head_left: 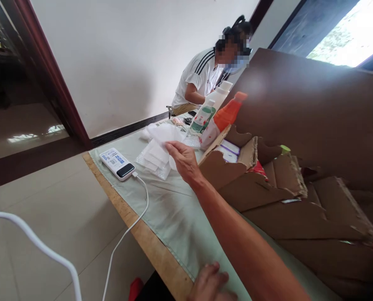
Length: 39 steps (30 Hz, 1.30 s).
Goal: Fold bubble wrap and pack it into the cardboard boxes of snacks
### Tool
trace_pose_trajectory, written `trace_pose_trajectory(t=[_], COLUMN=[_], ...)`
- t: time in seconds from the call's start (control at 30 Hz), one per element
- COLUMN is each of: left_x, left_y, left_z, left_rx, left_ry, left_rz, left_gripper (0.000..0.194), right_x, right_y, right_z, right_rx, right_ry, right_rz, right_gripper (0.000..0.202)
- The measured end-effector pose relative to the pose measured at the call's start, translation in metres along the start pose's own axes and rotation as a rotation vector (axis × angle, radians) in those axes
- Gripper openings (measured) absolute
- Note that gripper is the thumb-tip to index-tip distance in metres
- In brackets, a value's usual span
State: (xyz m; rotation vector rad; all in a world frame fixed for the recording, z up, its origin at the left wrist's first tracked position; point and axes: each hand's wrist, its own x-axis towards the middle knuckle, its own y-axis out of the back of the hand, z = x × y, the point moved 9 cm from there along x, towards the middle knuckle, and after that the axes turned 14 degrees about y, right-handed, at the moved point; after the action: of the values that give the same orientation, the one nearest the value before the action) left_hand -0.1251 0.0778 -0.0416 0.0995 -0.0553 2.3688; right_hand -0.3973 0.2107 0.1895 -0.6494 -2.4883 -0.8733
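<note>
My right hand [184, 161] stretches far across the table, its thumb and fingers pinched on the edge of a thin, translucent white packing sheet [164, 133]. Just under that sheet lie several flat bubble-wrap pouches [154, 158] on the pale green tablecloth [180, 213]. Close to the table's front edge, my left hand [209, 284] is low in view and slightly blurred. Its fingers are loosely bent and apart, with nothing seen in them, and the lower part of the hand is cut off by the frame.
A white power bank [116, 163] with a plugged-in white cable [147, 196] lies near the left edge. Stepped cardboard boxes [252, 188] line the right side. Behind stand an orange-capped bottle [227, 115], a green-labelled bottle [203, 117] and a white bottle [219, 94]. Another person [199, 79] sits beyond.
</note>
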Motion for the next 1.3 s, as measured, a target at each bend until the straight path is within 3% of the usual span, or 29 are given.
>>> trace_pose_trajectory(t=[0.07,0.13,0.27,0.4,0.47,0.57,0.63,0.77,0.87,0.97,1.03,1.13,1.3], left_x=[0.016,0.033,0.063,0.08,0.084,0.087,0.091,0.094,0.081,0.058,0.041,0.02,-0.022], left_y=[0.019,0.045,0.094,0.123,0.134,0.147,0.154,0.159,0.169,0.182,0.177,0.143,0.042], left_z=[0.009,0.025,0.056,0.068,0.067,0.063,0.063,0.065,0.064,0.078,0.098,0.123,0.146], left_rx=[-0.29,-0.603,-1.024,-1.178,-1.157,-0.994,-0.852,-0.694,-0.54,-0.208,0.04,0.294,0.585], left_ry=[0.177,0.367,0.611,0.704,0.719,0.745,0.721,0.706,0.662,0.44,0.24,0.034,-0.259], left_rz=[-0.165,-0.202,-0.051,0.073,0.13,0.22,0.28,0.274,0.306,0.385,0.394,0.237,-0.264], left_gripper=[0.053,0.069,0.06,0.062,0.063,0.051,0.063,0.079,0.083,0.082,0.08,0.074,0.079], right_x=[-0.033,-0.073,-0.144,-0.18,-0.18,-0.156,-0.134,-0.1,-0.107,-0.149,-0.19,-0.264,-0.367], right_y=[0.018,0.031,0.041,0.029,0.026,0.029,0.025,0.007,0.019,0.064,0.104,0.147,0.154], right_z=[-0.032,-0.057,-0.072,-0.059,-0.051,-0.02,0.008,0.041,0.03,-0.007,-0.044,-0.096,-0.153], right_rx=[0.085,0.139,0.089,0.109,0.059,-0.382,-0.633,-0.67,-0.676,-0.672,-0.622,-0.629,-0.736], right_ry=[0.026,0.05,0.058,-0.003,-0.005,-0.032,-0.069,-0.069,-0.045,0.013,0.135,0.258,0.105], right_rz=[-0.065,-0.159,-0.256,-0.368,-0.42,-0.477,-0.542,-0.579,-0.52,-0.351,-0.151,-0.003,-0.064], right_gripper=[0.027,0.022,0.021,0.017,0.018,0.021,0.025,0.039,0.045,0.037,0.028,0.021,0.024])
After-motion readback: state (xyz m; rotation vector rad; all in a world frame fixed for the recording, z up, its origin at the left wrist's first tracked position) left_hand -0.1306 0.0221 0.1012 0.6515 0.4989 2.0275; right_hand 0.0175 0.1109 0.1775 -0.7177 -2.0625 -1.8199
